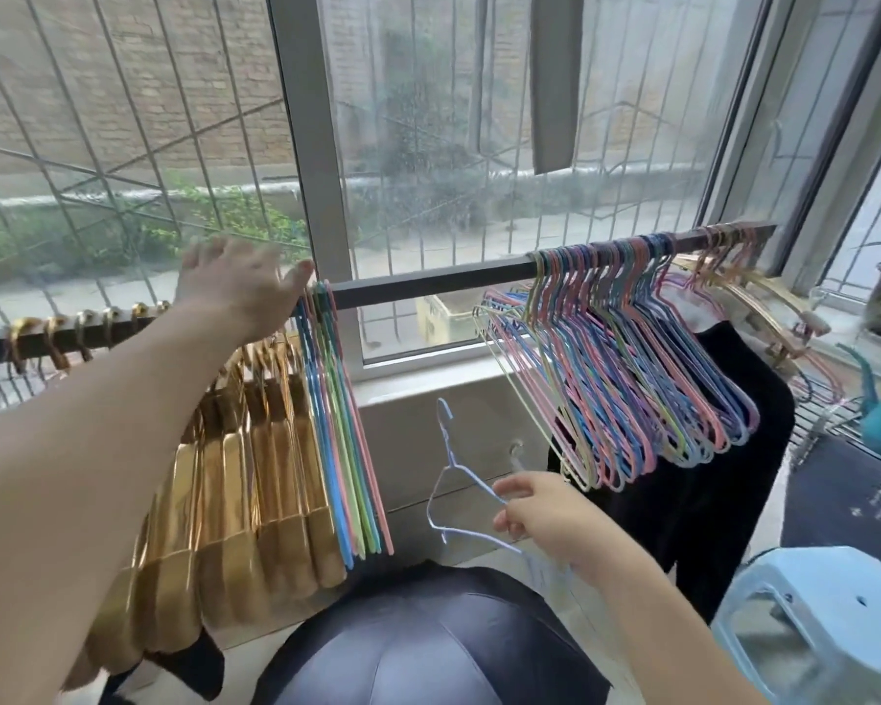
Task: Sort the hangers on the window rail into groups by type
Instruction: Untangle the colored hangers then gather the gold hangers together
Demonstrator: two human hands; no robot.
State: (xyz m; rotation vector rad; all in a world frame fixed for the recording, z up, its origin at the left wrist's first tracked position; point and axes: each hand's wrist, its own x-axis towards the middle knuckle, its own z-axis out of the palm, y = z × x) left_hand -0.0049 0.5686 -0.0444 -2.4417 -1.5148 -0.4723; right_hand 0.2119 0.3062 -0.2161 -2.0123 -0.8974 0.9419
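The left hand rests spread-fingered on the window rail beside the gold hangers; below the rail, the right hand pinches a pale-blue wire hanger.

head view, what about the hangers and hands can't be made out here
- Gold hangers: the left forearm covers much of the group, so no count.
- Rail: its left end runs off the frame edge.
- Left hand: blurred; contact with the rail or small pastel group is unclear.
- Right hand: holds a blue wire hanger, whose lower bar blurs away behind the wrist.
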